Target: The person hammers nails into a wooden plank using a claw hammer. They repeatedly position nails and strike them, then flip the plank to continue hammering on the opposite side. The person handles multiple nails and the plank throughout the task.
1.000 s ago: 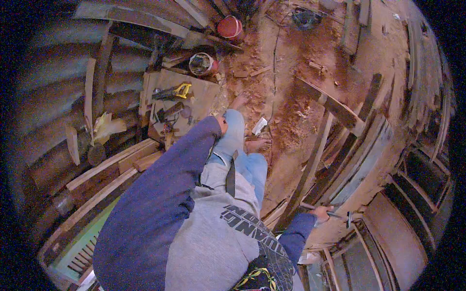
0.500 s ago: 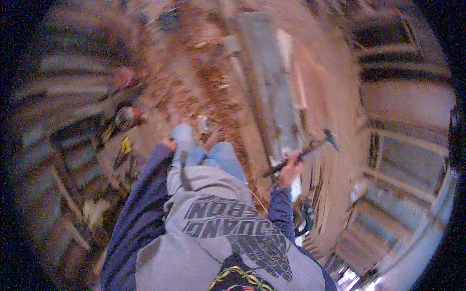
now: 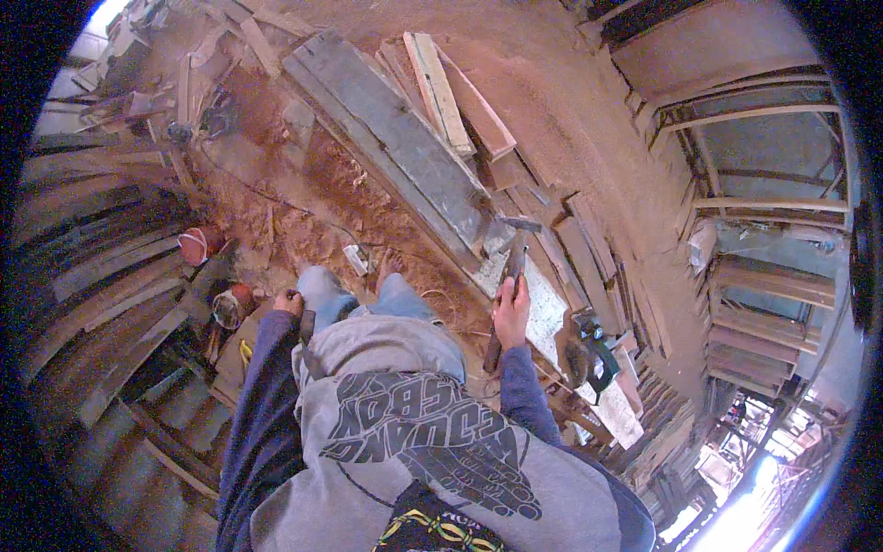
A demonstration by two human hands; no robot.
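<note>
My right hand (image 3: 510, 311) is closed around the wooden handle of a hammer (image 3: 515, 258). The hammer's metal head points up and away, above a pale speckled board (image 3: 552, 313). My left hand (image 3: 288, 302) rests curled against the left thigh of my blue jeans (image 3: 331, 290), and nothing shows in it. A grey printed hoodie with dark blue sleeves fills the lower middle of the view. My bare foot (image 3: 391, 267) stands on reddish sawdust.
A long grey plank (image 3: 395, 147) and lighter boards (image 3: 441, 87) lie ahead. Two red tins (image 3: 198, 244) (image 3: 235, 304) sit at the left, by stacked curved timbers. A green power tool (image 3: 589, 354) lies right of the hammer hand. Wooden frames (image 3: 763, 212) stand at the right.
The view has swung round. My right hand has lifted the hammer from low at my right side up in front of me, and my left hand has drawn back to my thigh.
</note>
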